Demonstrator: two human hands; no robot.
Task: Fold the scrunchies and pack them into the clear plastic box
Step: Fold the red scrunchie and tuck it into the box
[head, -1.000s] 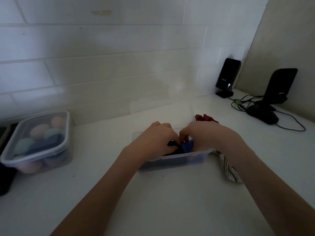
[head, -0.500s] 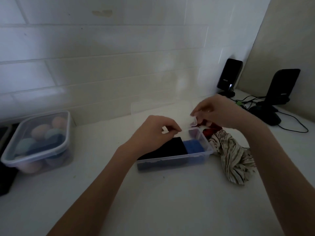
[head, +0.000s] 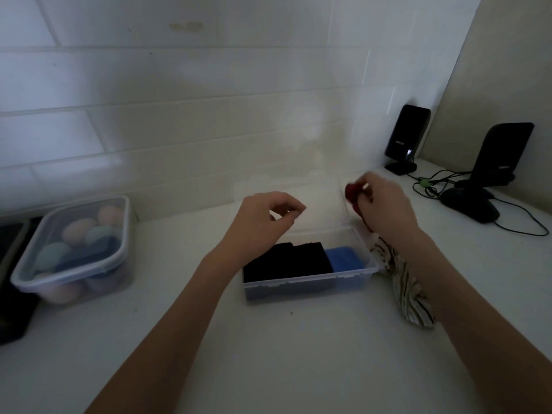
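Red scrunchie now in right hand

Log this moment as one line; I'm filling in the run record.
step: fetch next scrunchie | right hand: holds red scrunchie | left hand: empty over box | packed: black, blue | waiting: striped

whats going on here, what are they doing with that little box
A person is packing scrunchies into a clear plastic box on a white counter. A black scrunchie and a blue scrunchie already lie folded inside, side by side. The right hand grips a red scrunchie just beyond the box's right end. The left hand hovers empty above the box. A striped scrunchie waits on the counter under the right forearm.
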